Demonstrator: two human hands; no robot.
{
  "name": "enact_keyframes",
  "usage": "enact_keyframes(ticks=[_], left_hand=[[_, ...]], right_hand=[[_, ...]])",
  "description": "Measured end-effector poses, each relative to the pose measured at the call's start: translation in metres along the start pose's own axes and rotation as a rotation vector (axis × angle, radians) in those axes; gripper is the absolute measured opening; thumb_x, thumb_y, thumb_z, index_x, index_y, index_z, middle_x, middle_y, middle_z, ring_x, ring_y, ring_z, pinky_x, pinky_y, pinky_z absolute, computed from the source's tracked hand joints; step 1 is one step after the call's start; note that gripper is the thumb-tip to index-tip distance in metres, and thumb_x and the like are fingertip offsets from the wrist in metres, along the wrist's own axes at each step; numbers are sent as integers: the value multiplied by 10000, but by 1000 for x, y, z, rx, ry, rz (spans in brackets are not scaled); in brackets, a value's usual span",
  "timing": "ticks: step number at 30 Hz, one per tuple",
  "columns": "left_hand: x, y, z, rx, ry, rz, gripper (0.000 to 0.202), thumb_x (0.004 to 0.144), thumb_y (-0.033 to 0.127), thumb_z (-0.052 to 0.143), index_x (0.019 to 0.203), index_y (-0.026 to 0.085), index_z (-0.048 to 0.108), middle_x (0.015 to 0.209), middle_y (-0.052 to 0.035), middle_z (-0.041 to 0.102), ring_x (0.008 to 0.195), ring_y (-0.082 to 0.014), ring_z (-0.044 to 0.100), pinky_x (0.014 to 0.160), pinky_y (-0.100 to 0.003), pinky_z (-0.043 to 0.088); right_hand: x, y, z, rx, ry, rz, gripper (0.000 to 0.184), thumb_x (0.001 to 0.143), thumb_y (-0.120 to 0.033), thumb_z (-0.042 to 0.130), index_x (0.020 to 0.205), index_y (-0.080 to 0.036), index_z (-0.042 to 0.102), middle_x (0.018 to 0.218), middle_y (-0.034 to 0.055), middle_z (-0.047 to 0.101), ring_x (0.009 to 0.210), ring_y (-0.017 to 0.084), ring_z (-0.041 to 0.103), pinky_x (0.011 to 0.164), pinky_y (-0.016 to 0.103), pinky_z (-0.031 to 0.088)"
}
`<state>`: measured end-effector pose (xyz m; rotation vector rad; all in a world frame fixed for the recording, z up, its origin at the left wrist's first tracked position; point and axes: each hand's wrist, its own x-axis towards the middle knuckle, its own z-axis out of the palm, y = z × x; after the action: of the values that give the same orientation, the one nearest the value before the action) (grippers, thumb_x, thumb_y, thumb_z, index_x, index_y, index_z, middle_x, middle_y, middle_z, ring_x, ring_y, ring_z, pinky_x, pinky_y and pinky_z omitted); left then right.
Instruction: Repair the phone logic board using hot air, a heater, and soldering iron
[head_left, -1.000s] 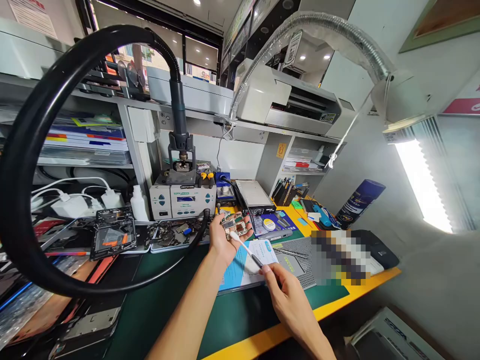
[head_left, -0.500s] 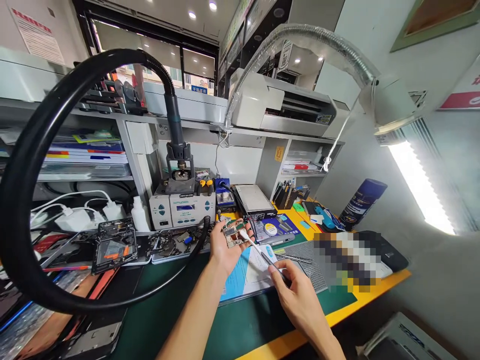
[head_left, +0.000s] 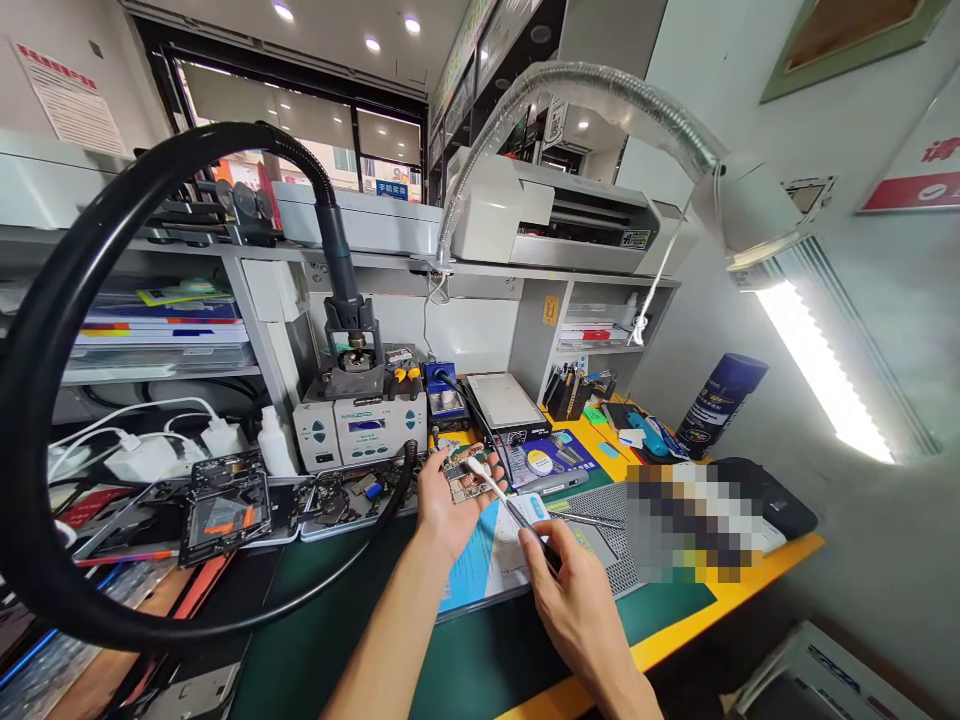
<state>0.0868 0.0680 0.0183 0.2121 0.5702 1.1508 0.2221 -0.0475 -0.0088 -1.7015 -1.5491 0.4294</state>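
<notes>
A small circuit board rests in my left hand, which is palm up with its fingers curled round the board's edges. My right hand grips a toothbrush-like brush with a white head and neck and a dark handle. The brush's white head lies over the board's face, seemingly touching it. Beneath both hands is a blue and white sheet on the green mat.
A hot air station stands behind my left hand, its black hose looping across the left side. Phone parts lie at left. A lit lamp hangs at right, above a blue spray can.
The brush has moved left across the board, and my right hand has gone left with it. My left hand still holds the board. The view has shifted slightly.
</notes>
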Motion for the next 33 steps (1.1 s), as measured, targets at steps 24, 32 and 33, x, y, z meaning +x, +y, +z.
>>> enact_keyframes(ticks=[24,32,33], left_hand=[[1,-2,-2,-34,-21,-15,373,888,413,476,986,104,660,854,-175,719,716,-249,702,652,-381,582],[0,-3,-2,-57,-38,-16,388,873,442,460,935,117,662,829,-165,701,705,-253,683,676,-389,555],[1,-3,-2,-64,-43,-16,388,870,444,459,925,118,661,824,-164,698,700,-253,680,679,-391,551]], right_hand=[[18,-2,8,-89,-32,-167,337,1017,-513,413,947,-239,597,575,-27,576,510,175,530,514,274,324],[22,3,0,-105,-55,-159,384,973,-591,431,998,-256,616,591,-9,615,510,197,561,511,270,381],[23,4,-1,-106,-72,-165,392,965,-603,434,992,-259,619,579,-14,607,494,194,548,500,268,377]])
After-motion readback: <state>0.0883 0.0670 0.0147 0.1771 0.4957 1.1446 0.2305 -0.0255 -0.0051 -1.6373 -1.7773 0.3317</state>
